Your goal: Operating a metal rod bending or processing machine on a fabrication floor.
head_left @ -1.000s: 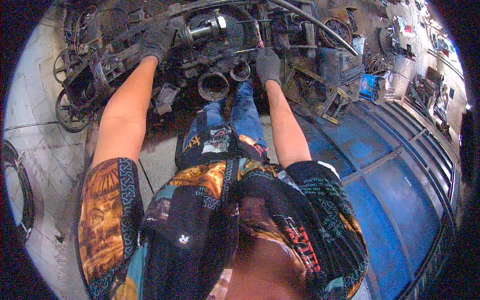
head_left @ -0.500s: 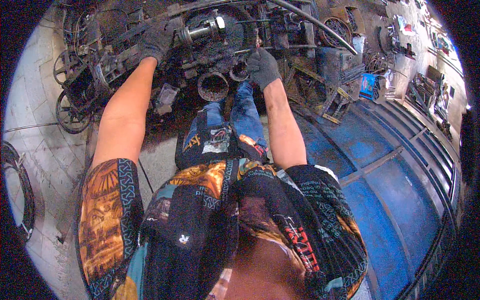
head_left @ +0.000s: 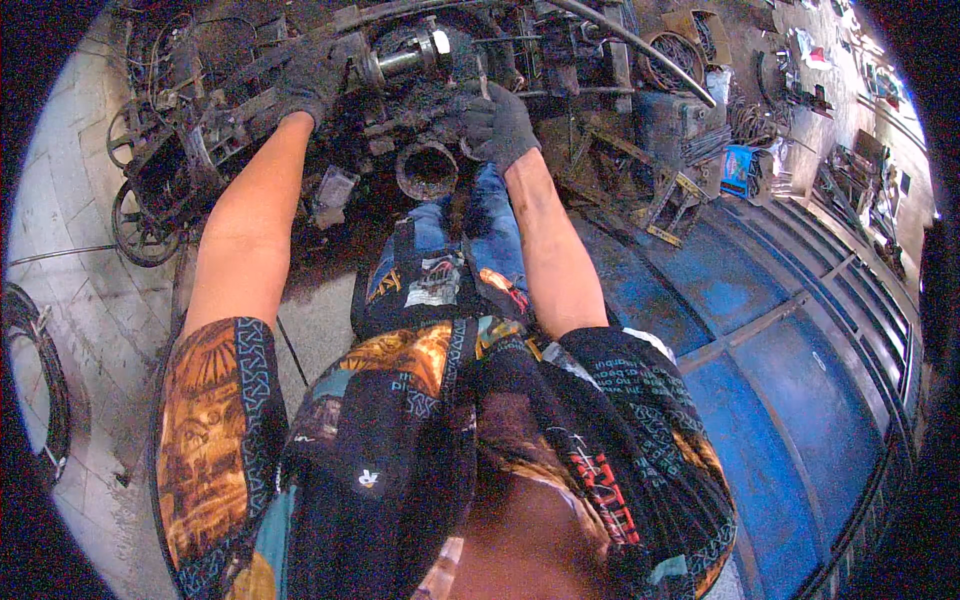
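Note:
Both my hands wear dark grey work gloves and reach up into a greasy black engine assembly [head_left: 420,90]. My left hand [head_left: 310,85] rests closed on a dark metal part at the assembly's upper left. Further right, my right hand [head_left: 497,125] is closed around a small thin tool or rod near the centre, just right of a round open pipe flange [head_left: 427,170]. A shiny metal shaft [head_left: 405,58] sticks out above between the two hands. What the left hand grips is hidden by grime and the glove.
Pulleys and wheels [head_left: 145,215] hang at the left of the machine. A black hose [head_left: 640,45] arcs over the top right. A blue metal panel floor [head_left: 780,340] lies to the right, with scrap parts and a blue box [head_left: 740,170] beyond. Pale tiles [head_left: 80,300] lie at left.
My right hand has moved left and up, from beside the flange onto the engine's centre. My left hand stays on the upper left part.

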A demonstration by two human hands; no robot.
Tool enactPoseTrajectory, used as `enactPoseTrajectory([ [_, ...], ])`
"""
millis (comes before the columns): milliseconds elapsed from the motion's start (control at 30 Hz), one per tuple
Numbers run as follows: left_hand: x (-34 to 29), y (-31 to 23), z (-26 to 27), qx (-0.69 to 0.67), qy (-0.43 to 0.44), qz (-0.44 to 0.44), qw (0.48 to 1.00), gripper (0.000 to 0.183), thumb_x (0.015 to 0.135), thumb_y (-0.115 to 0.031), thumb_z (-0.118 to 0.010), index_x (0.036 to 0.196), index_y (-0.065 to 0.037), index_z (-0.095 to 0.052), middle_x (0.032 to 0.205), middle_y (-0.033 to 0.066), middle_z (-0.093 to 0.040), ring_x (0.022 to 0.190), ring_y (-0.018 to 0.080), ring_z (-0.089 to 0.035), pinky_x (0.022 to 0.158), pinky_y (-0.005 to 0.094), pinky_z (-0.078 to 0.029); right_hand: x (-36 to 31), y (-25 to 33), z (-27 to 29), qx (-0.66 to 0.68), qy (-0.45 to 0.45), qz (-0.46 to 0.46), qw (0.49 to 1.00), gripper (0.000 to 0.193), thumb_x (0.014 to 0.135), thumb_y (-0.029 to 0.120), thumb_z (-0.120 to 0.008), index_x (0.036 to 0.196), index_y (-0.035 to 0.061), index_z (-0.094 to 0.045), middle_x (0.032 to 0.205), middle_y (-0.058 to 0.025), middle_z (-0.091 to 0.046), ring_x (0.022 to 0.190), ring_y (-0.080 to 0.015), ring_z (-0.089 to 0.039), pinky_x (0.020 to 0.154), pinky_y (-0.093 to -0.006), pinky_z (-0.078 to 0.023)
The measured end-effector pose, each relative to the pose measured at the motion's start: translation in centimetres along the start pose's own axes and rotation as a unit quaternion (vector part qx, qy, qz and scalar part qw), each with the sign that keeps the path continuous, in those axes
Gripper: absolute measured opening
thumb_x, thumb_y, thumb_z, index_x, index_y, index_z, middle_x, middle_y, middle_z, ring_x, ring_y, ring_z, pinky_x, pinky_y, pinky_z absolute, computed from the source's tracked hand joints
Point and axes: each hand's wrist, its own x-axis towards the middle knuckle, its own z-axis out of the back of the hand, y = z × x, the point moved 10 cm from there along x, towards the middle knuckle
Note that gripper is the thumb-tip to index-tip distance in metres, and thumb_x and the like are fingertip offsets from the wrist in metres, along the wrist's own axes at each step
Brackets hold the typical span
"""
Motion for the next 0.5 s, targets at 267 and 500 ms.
enactPoseTrajectory([
  [267,0.2,0.3,-0.5,0.014,0.004,0.002,1.000,0.053,0.099,-0.046,-0.037,0.129,-0.007,-0.058,0.135,0.0205,-0.055,0.129,0.0391,-0.046,0.109,0.0470,-0.036,-3.7,8.3,-0.2,-0.627,-0.187,0.383,0.652,0.033,0.096,0.034,-0.055,0.096,0.0024,-0.063,0.071,-0.0133,-0.062,0.061,-0.0302,-0.060,0.058,-0.0435,-0.048],
  [500,-0.2,-0.5,0.1,-0.032,0.018,0.003,0.999,0.056,0.098,-0.049,-0.037,0.130,-0.007,-0.058,0.136,0.0195,-0.054,0.130,0.0387,-0.046,0.110,0.0479,-0.034,-5.0,11.5,-1.0,-0.682,-0.277,0.352,0.578,0.034,0.094,0.034,-0.054,0.094,0.0030,-0.067,0.097,-0.0254,-0.066,0.092,-0.0450,-0.062,0.078,-0.0511,-0.048],
])
